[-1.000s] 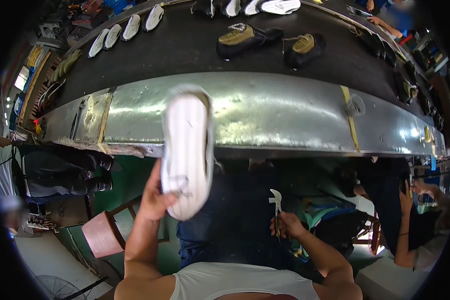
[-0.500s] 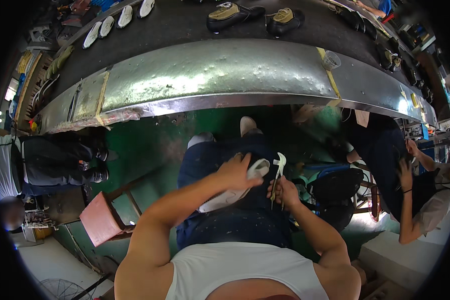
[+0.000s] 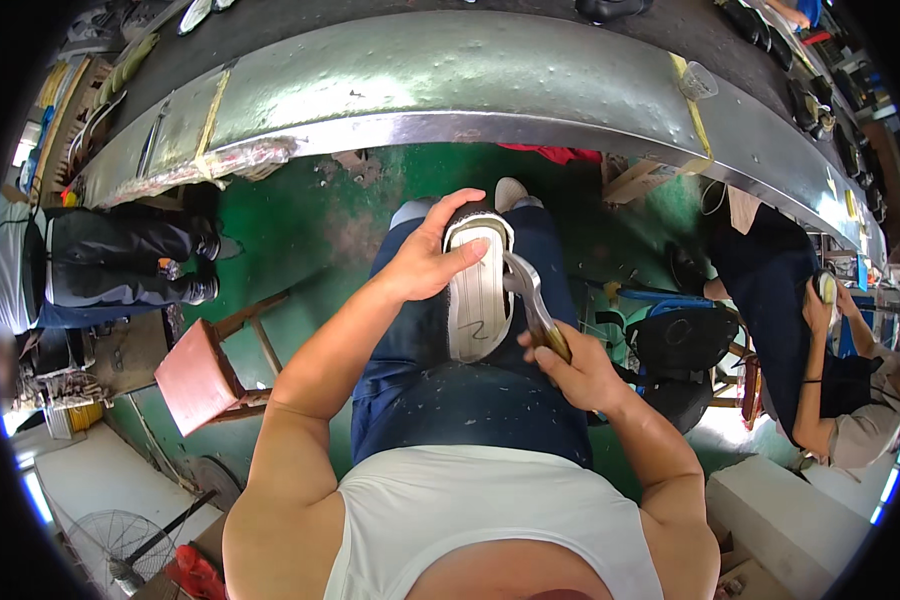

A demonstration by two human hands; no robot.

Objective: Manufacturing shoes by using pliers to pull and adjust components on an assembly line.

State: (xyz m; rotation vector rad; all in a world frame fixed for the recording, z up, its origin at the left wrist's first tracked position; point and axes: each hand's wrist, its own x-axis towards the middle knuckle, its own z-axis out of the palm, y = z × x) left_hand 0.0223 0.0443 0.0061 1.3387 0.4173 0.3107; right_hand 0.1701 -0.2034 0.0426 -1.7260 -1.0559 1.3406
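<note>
A shoe (image 3: 476, 310) lies over my lap with its pale, ridged underside facing up and a dark toe end pointing away from me. There is a handwritten mark near its heel end. My left hand (image 3: 432, 255) is closed round the toe end's left side, thumb pressed flat on the underside. My right hand (image 3: 580, 368) grips what looks like lasting pincers (image 3: 537, 305), with a steel head and yellowish-brown grip. The tool's head is against or right beside the shoe's right edge; contact cannot be made out. Part of the handles is hidden by my fingers.
A metal-edged bench (image 3: 420, 85) with shoes on its dark top runs across ahead. A pink-topped stool (image 3: 198, 378) stands left, near a person in dark trousers (image 3: 120, 260). To the right are a black bag (image 3: 685, 345) and another person (image 3: 770, 320) holding a pale object.
The shoe has been turned underside up and moved a little farther out, with my left hand shifting to its toe end. The tool has been brought leftward to the shoe's edge.
</note>
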